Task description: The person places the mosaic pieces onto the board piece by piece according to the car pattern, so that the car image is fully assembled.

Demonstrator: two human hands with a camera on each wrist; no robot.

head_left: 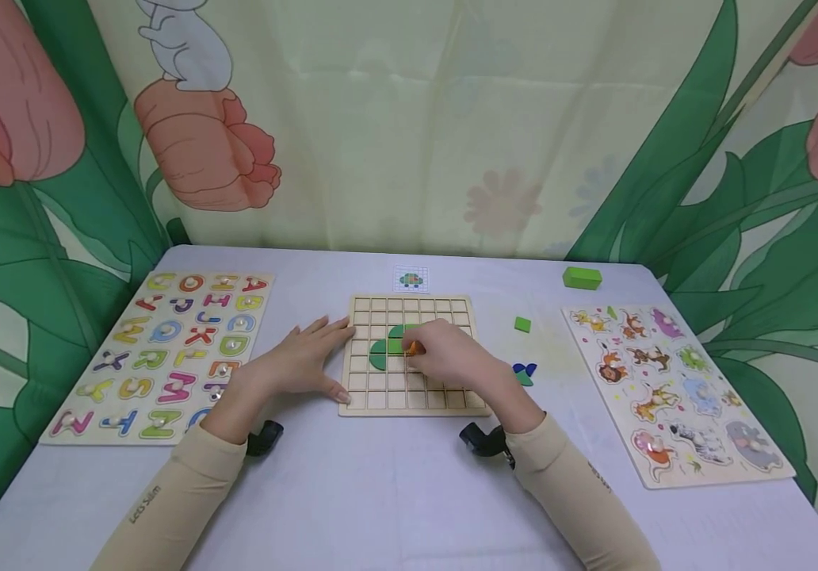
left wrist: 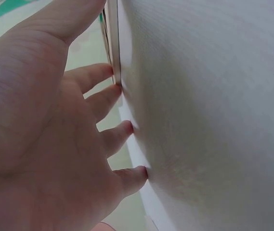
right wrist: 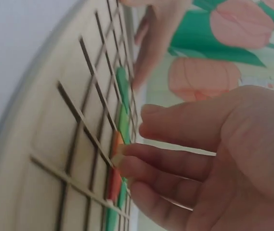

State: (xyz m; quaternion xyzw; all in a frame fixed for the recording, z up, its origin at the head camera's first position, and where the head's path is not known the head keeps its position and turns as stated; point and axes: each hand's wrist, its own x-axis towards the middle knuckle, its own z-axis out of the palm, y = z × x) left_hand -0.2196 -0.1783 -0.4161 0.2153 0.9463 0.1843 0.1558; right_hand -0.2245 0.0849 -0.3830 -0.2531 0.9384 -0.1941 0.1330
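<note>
The left hand [head_left: 305, 357], fingers spread and empty, touched the square, wooden grid board [head_left: 377, 400]; the right hand [head_left: 448, 354], thumb apart, gripping nothing, touched a flat orange piece [right wrist: 116, 143] there, which uneven pressing could have tipped.

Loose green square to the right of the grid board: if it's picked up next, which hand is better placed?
Probably the right hand: it is over the grid board, nearer the green square. The left hand touches the board's left edge and would have to cross the board.
</note>
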